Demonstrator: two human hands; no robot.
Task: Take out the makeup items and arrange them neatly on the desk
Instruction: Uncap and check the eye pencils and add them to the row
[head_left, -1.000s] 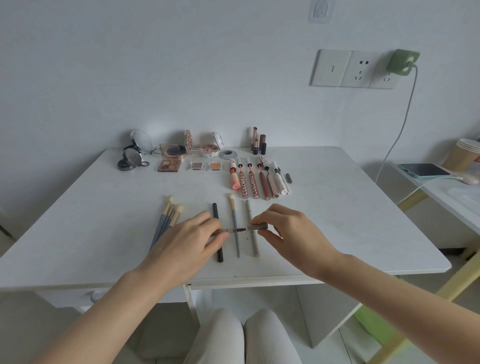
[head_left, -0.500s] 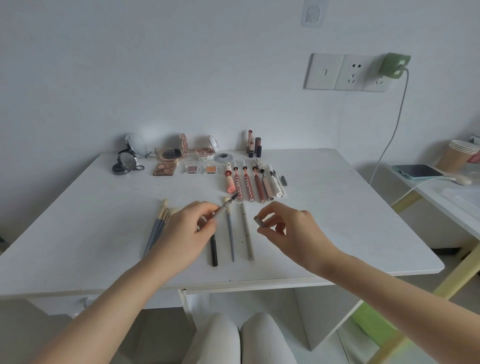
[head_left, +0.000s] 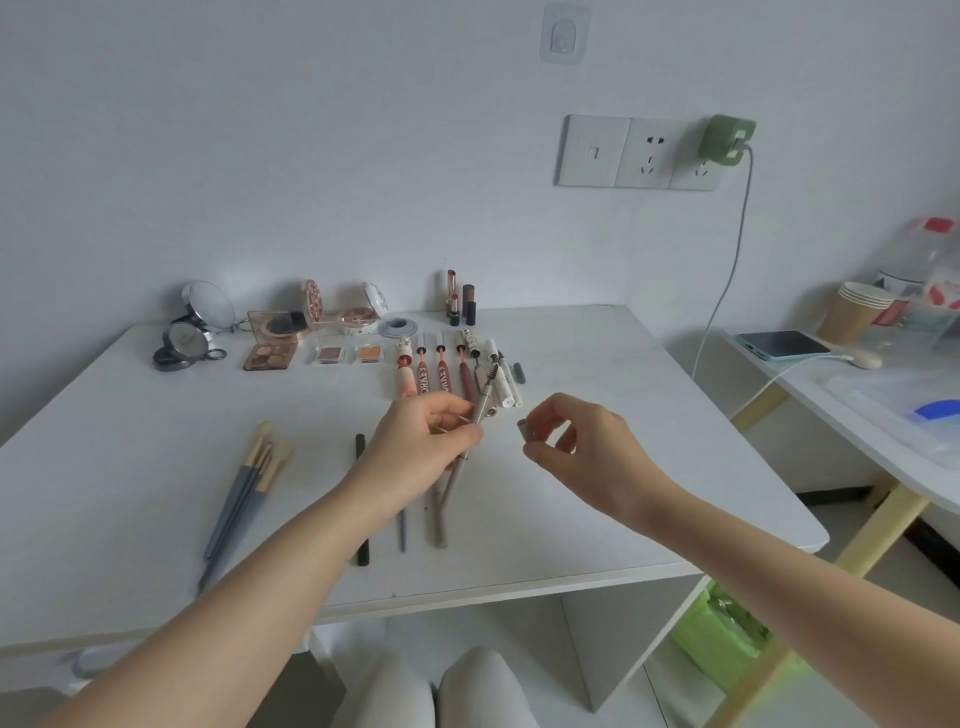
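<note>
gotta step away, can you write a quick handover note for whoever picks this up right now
Left hand: grips the brow pencil, brush end up, lifted off the desk.
Right hand: pinches its small cap, apart from the pencil.
Done: compacts and palettes along the back, lip tubes in a row, brushes at the left, a black pencil and two thin sticks at the front.
Left: cap the brow pencil and lay it in line with the front sticks.
</note>
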